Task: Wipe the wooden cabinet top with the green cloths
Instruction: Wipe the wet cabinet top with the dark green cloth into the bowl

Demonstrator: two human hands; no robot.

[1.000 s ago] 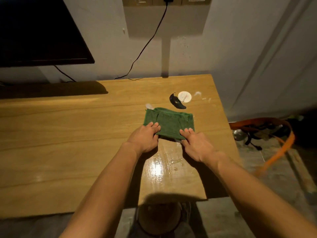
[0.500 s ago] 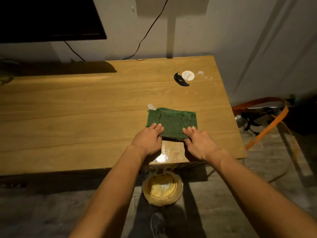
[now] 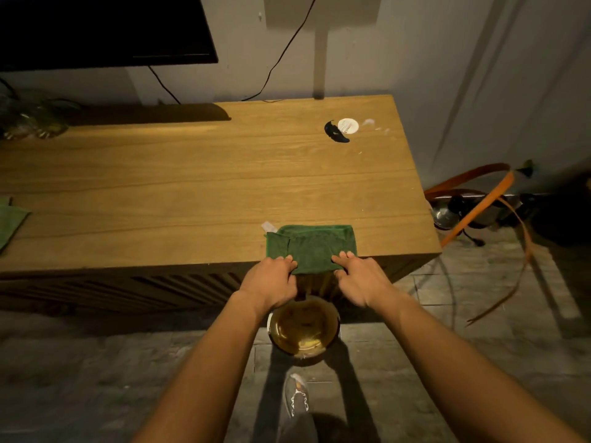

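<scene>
Both hands work at the cabinet's front edge. The left hand [image 3: 271,279] and the right hand [image 3: 361,278] each grip the near hem of the folded green cloth [image 3: 311,246], with curled fingers lying on top of it. The right thumb shows just under the hem; the left thumb is hidden.

One wooden cabinet top [image 3: 192,187] fills the middle of the view, with a slatted front below it. One dark screen [image 3: 102,27] hangs on the wall above its left end, and two thin cables [image 3: 281,55] run down the wall behind it. One orange strap [image 3: 476,215] loops over dim gear on the floor to the right of the cabinet.

There are two green cloths. The folded one lies on the top at the front, towards the right end, and its near hem reaches just past the edge between the hands. The second green cloth [image 3: 8,223] lies at the far left and is cut off by the frame.

One bowl [image 3: 303,329] holding yellowish liquid stands on the floor directly below the hands, against the cabinet front. One shoe [image 3: 297,396] shows just behind it.

On the top's far right corner lie one black object [image 3: 334,132] and one white disc [image 3: 348,126], touching each other. One white tag [image 3: 268,226] sticks out at the folded cloth's far left corner.
</scene>
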